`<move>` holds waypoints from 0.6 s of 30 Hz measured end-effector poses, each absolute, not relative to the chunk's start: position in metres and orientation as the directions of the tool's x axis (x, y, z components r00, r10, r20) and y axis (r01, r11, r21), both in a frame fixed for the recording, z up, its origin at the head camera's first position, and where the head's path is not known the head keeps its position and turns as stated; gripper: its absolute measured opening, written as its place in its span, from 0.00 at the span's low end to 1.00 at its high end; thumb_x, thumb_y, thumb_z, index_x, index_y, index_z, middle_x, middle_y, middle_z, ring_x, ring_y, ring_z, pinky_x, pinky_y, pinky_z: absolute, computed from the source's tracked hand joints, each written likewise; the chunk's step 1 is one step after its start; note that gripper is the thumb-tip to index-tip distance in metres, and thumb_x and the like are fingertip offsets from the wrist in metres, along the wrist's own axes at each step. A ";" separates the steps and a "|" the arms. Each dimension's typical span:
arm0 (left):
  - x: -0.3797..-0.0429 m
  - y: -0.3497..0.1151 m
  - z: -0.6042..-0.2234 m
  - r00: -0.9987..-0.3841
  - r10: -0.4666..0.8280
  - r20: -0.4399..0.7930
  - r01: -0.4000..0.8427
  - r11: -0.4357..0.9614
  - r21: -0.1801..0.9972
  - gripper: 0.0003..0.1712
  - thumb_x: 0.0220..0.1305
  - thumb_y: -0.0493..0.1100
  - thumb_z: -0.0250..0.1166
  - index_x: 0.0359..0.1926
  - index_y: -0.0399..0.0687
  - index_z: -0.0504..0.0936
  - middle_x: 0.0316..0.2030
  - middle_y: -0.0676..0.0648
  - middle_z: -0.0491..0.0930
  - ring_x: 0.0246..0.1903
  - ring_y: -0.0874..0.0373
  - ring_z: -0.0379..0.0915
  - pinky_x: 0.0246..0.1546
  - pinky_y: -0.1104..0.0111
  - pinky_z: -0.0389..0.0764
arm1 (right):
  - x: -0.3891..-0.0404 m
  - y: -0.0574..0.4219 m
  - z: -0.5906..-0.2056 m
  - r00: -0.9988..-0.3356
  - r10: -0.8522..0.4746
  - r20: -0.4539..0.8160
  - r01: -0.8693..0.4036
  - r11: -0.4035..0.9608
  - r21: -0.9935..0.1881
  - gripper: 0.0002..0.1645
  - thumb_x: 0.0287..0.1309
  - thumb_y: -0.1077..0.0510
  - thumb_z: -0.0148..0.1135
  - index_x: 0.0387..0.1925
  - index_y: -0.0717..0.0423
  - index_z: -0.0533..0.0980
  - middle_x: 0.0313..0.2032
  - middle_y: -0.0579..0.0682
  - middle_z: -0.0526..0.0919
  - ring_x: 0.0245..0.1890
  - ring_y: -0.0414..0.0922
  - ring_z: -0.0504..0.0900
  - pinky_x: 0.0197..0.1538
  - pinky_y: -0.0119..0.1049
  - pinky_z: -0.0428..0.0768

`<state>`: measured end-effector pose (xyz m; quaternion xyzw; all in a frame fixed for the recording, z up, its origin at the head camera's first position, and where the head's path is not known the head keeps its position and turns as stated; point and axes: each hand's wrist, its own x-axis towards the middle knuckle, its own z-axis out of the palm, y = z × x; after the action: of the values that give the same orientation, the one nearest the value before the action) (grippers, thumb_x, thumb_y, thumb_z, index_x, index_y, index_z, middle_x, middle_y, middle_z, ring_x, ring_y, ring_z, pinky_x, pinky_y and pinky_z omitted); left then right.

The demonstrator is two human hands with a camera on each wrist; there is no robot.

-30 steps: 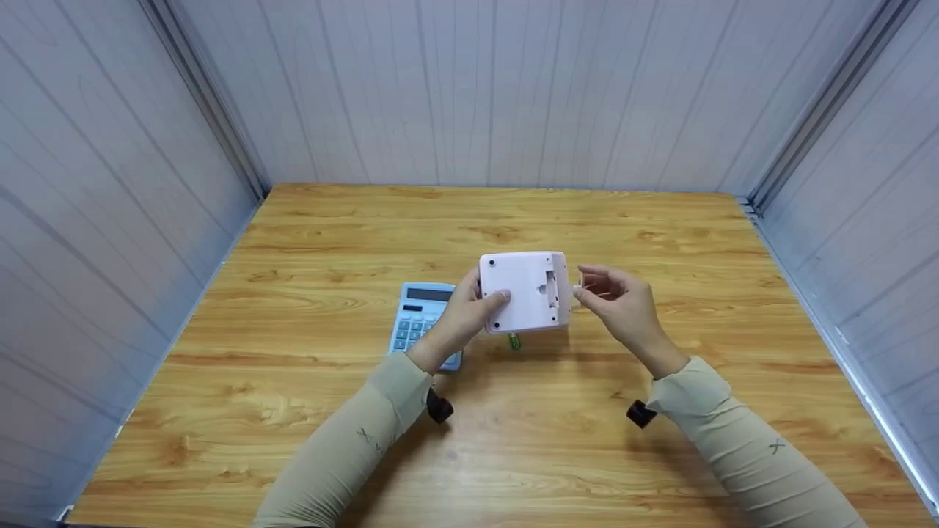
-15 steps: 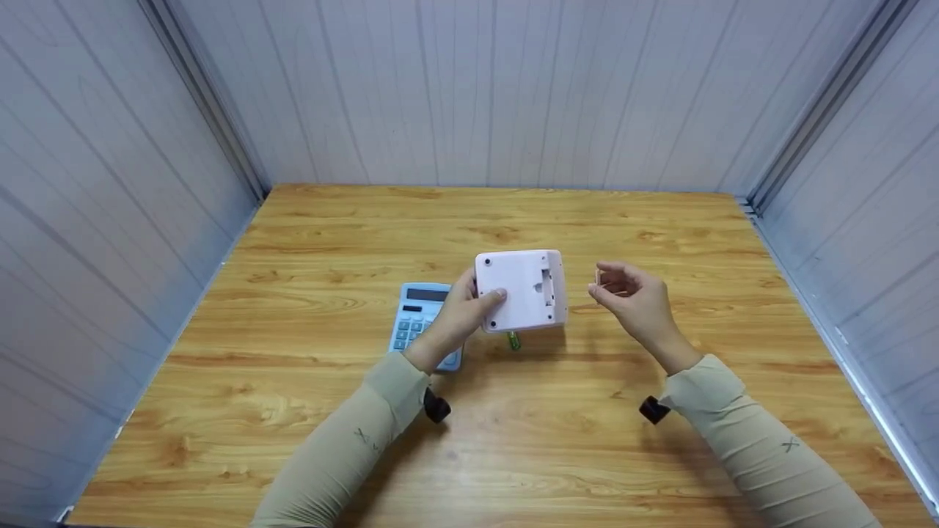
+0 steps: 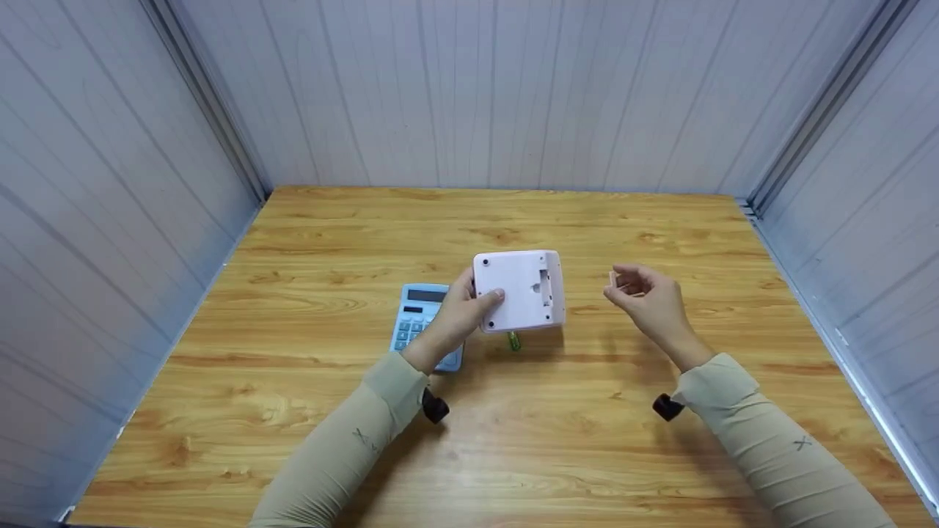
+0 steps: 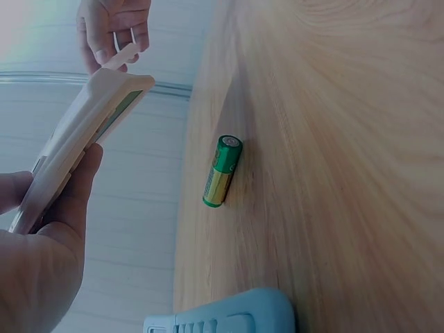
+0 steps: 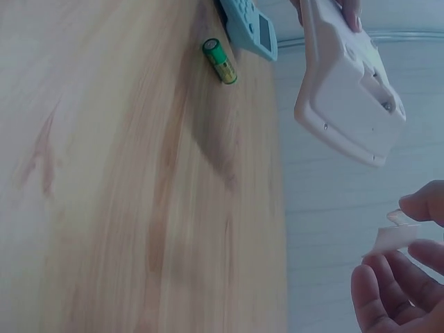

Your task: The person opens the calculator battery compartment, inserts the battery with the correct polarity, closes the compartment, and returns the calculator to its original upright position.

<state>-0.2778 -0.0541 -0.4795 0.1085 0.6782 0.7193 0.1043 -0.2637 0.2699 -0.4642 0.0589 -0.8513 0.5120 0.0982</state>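
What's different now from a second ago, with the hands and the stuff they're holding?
The right hand moved to the right, away from the white gadget, with the small white piece in its fingers. The left hand and the white gadget shifted slightly left. Nothing was let go. The blue calculator and green battery stayed put.

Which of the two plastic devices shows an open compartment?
The pinkish-white, squarish plastic device, held up with its slotted back showing; the light-blue, rectangular plastic calculator lies face up.

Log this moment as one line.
left hand: holds pale device, slot open | right hand: pinches small pale piece | green battery, blue calculator: on table
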 end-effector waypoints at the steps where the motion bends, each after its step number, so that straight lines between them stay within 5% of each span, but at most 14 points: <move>1: -0.278 -0.054 -0.479 -0.955 0.297 0.016 -0.002 -0.059 0.998 0.29 0.81 0.33 0.58 0.78 0.41 0.65 0.67 0.35 0.80 0.64 0.43 0.83 0.60 0.55 0.90 | -0.264 0.272 -0.465 -0.974 0.001 0.226 -0.198 0.475 -0.857 0.26 0.69 0.59 0.74 0.64 0.66 0.82 0.52 0.66 0.88 0.40 0.29 0.83 0.45 0.18 0.82; 18: -0.279 -0.055 -0.478 -0.957 0.290 -0.009 -0.023 -0.045 0.999 0.30 0.82 0.34 0.58 0.79 0.43 0.64 0.68 0.37 0.79 0.65 0.44 0.82 0.61 0.56 0.89 | -0.271 0.304 -0.476 -0.987 0.006 0.160 -0.128 0.574 -0.809 0.25 0.72 0.58 0.70 0.65 0.65 0.81 0.51 0.64 0.87 0.40 0.31 0.81 0.43 0.19 0.81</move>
<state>-0.2785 -0.0553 -0.4781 0.0976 0.6824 0.7161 0.1094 -0.2713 0.3040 -0.4757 0.0344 -0.8842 0.4601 0.0728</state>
